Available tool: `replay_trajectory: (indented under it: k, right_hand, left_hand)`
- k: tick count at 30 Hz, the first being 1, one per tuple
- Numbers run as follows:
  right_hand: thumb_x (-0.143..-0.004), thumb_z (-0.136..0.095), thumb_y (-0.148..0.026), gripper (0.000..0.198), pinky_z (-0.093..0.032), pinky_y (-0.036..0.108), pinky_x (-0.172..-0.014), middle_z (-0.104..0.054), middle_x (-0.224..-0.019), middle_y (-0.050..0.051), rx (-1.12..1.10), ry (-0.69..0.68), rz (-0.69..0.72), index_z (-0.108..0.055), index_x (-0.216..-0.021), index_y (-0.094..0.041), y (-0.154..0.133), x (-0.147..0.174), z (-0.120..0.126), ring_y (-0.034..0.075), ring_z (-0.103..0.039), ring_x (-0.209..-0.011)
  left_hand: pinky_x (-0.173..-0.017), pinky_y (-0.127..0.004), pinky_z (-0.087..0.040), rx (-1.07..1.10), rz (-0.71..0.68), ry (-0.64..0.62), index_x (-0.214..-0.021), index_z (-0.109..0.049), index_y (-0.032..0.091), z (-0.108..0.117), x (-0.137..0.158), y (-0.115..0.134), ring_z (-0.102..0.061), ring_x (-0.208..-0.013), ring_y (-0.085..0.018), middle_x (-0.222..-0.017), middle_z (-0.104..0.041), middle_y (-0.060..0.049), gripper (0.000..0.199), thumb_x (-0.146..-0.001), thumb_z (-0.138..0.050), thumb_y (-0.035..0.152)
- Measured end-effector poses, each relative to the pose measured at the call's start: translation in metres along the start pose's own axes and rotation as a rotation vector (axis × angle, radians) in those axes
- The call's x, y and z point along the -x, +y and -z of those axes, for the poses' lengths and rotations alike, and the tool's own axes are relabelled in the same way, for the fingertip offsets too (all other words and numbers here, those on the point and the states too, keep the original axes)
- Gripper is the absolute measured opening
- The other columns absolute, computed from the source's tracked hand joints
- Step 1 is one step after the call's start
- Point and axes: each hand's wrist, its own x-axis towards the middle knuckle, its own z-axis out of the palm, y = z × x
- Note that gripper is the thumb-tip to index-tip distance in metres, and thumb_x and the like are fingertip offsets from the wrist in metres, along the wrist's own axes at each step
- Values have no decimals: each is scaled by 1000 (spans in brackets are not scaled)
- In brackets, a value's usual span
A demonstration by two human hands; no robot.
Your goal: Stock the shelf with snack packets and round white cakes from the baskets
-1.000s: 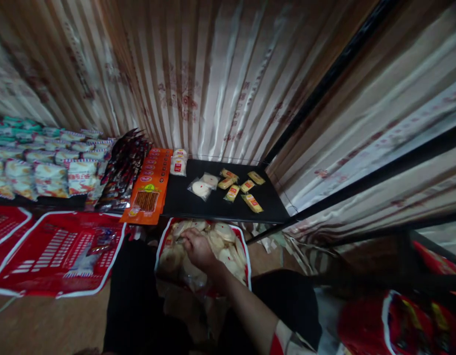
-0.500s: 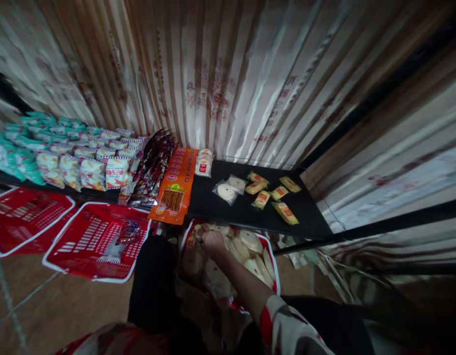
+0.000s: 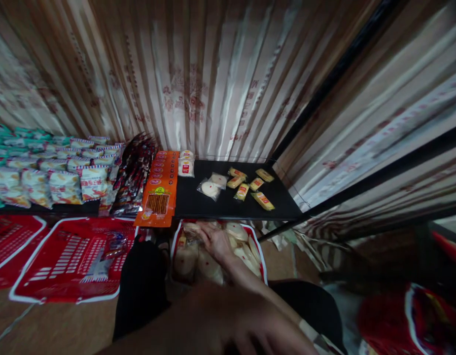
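Observation:
My right hand (image 3: 216, 240) reaches into a red basket (image 3: 265, 268) with a white rim, between my knees and below the shelf edge. Its fingers are closed on a pale, plastic-wrapped bread (image 3: 192, 230) at the basket's far left corner. Round, flat, wrapped breads (image 3: 210, 265) with red dots fill the basket around it. Close to the camera, my left hand (image 3: 250, 320) passes over the lower middle, smeared by motion; whether it holds anything is unclear.
The black shelf (image 3: 228, 208) carries small yellow packets (image 3: 241, 192), two wrapped round breads (image 3: 210, 188), orange snack packs (image 3: 157, 197) and rows of white snack bags (image 3: 65, 186). Another red basket (image 3: 61, 266) holds a few packets at left. A black post (image 3: 324, 93) crosses the right.
The view has swung right, so the shelf goods sit further left. My left hand has come into view at the bottom. My right hand stays in the basket, its fingers now straighter.

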Motion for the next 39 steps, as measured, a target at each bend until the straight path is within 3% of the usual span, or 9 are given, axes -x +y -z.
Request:
replay_trajectory:
  k: [2, 4, 8, 12, 15, 20, 30, 35, 39]
  right_hand:
    - [-89, -45, -34, 32, -47, 31, -86, -68, -109, 7, -191, 136, -99, -65, -109, -20, -2, 5, 14, 21, -61, -98]
    - [-85, -49, -38, 32, -50, 30, -75, -71, -96, 6, -403, 213, -205, -67, -101, -19, -5, 10, 27, 20, -63, -85]
    - [-77, -54, -50, 35, -45, 24, -56, -67, -71, 0, -754, 229, -317, -68, -84, -19, -12, 21, 50, 14, -57, -62]
    - [-71, -63, -53, 34, -35, 19, -46, -58, -58, -3, -951, 244, -372, -66, -73, -19, -18, 30, 61, 9, -45, -50]
    - [-69, -66, -54, 36, -25, 19, -41, -51, -51, -5, -1028, 231, -406, -65, -70, -18, -19, 33, 65, 6, -35, -43]
    - [-66, -68, -55, 38, -18, 19, -40, -43, -47, -7, -1023, 158, -392, -64, -69, -17, -17, 28, 67, 5, -27, -41]
    - [-57, -73, -57, 46, -47, 29, -67, -68, -71, 5, -960, 110, -374, -66, -77, -17, -5, -18, 47, 18, -61, -67]
    - [-64, -66, -56, 41, -46, 29, -61, -66, -67, 3, -714, 200, -305, -65, -78, -17, 20, -74, 37, 18, -59, -64]
    - [-73, -57, -48, 31, -43, 26, -55, -64, -64, 1, -486, 271, -229, -64, -79, -18, 32, -133, 35, 15, -57, -59]
  left_hand:
    - [-42, -25, -39, 9, 21, 89, -102, -64, 34, 25, -24, 13, -55, -49, -15, -59, -61, 0, 44, -72, -49, 62]
    - [-39, -22, -33, 86, 123, 330, -83, -67, 24, 44, -47, 14, -46, -39, -11, -47, -53, 3, 38, -68, -58, 58]
    - [-40, -18, -30, 255, 201, 624, -62, -56, 18, 61, -76, -16, -41, -39, -6, -46, -51, 5, 40, -55, -68, 56]
    - [-41, -17, -28, 158, 201, 706, -72, -59, 17, 61, -86, -45, -47, -47, -8, -55, -54, 3, 38, -64, -60, 55]
    - [-44, -18, -34, 103, 271, 610, -90, -60, 19, 54, -91, -49, -59, -66, -14, -74, -63, -2, 41, -66, -57, 52]
    - [-46, -19, -36, 224, 219, 424, -82, -60, 18, 43, -103, -51, -60, -68, -15, -74, -65, -3, 33, -64, -61, 45]
    - [-40, -17, -34, 318, 208, 615, -86, -61, 12, 79, -144, -79, -55, -55, -11, -71, -66, -4, 23, -70, -61, 27]
    - [-59, -18, -48, 156, 208, 815, -117, -53, 14, 102, -165, -80, -62, -90, -15, -118, -59, -12, 40, -77, -53, 15]
    - [-73, -22, -51, -1, 187, 846, -121, -54, 18, 119, -178, -71, -58, -104, -17, -127, -55, -9, 40, -81, -50, 17]
